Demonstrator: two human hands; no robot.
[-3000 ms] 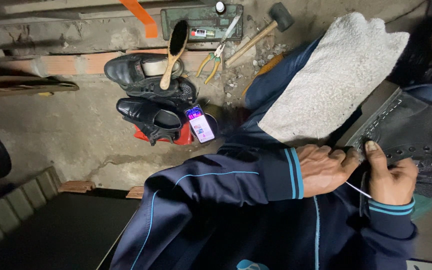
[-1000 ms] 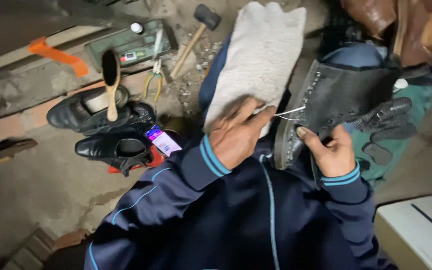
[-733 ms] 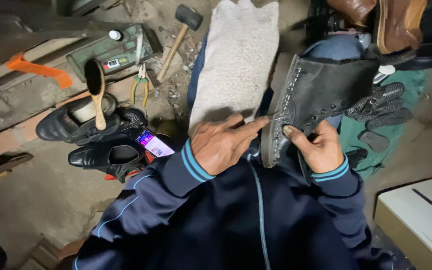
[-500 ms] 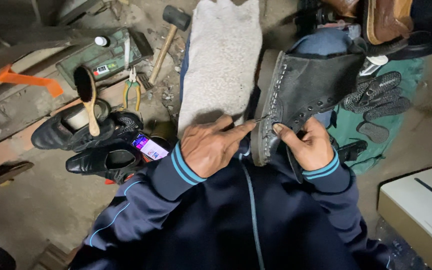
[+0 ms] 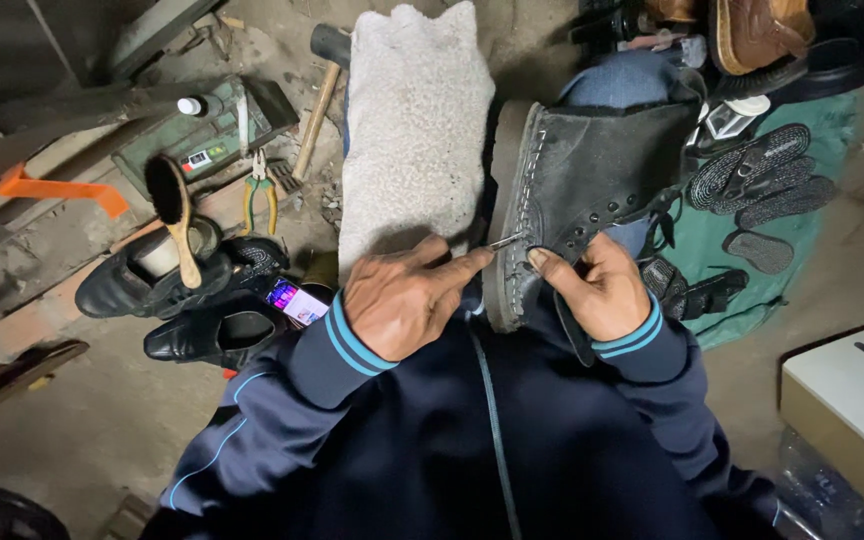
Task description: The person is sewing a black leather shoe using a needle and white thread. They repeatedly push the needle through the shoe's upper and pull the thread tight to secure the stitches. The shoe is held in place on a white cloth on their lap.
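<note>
Black lace-up boot lying on its side across the lap, sole edge turned toward the left hand, toe end nearest the body. Pale fleecy cloth just left of the boot, draped lengthwise over the knee and touching the sole. Green cloth spread on the floor right of the boot, carrying loose black rubber soles and small heel pieces. White box right of and below the boot, near the frame corner; contents not visible. Pair of black dress shoes well left of the boot, a wooden-handled shoe brush resting across the upper one, a lit phone beside them. Green metal case further left and up, a small bottle on it; pliers and a hammer between case and fleecy cloth. Brown footwear above the boot at the frame top, partly cut off.

Left hand closed, index finger and thumb pinching a thin metal needle pointed at the stitched welt. Right hand wrapped on the boot's upper, thumb pressing the leather beside the needle tip. Nothing blocking the stitching spot; thread too fine to make out.
</note>
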